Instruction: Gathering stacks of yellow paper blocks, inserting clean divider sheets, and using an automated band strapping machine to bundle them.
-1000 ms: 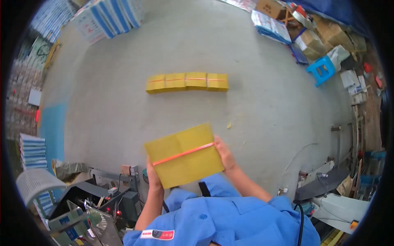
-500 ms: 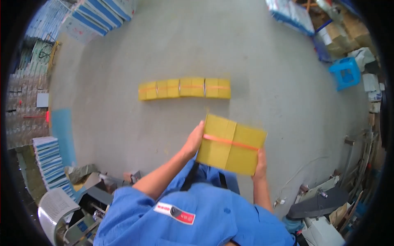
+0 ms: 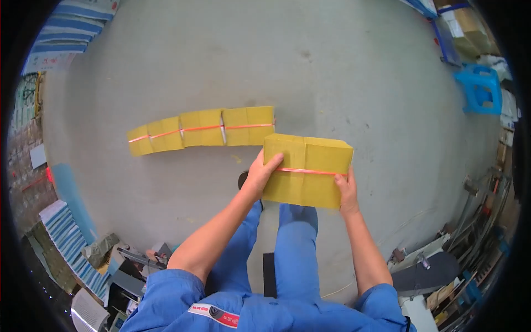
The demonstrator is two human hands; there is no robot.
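Between my two hands I hold a yellow cardboard box [image 3: 321, 191] with an orange strap round its middle. My left hand [image 3: 263, 171] grips the box's left side, thumb on top near the strap. On the opposite side my right hand [image 3: 347, 191] clasps the edge, its thumb by the strap's end. Beyond and to the left, a row of several like yellow boxes [image 3: 202, 120] stands on the grey floor, end to end, each strapped in orange. The held box is close to the right end of that row in the picture; its underside is hidden.
At the right stands a blue plastic stool [image 3: 480, 88]. Stacks of blue-and-white packages [image 3: 72, 27] fill the far left, with another stack [image 3: 72, 238] nearer. A dark seat [image 3: 426, 274] and metal bars are at the lower right. My shoe [image 3: 243, 180] shows beside the box.
The held box has moved forward and turned straighter, and both thumbs now show on top. My view has shifted, so the row appears further left and larger, and my legs show.
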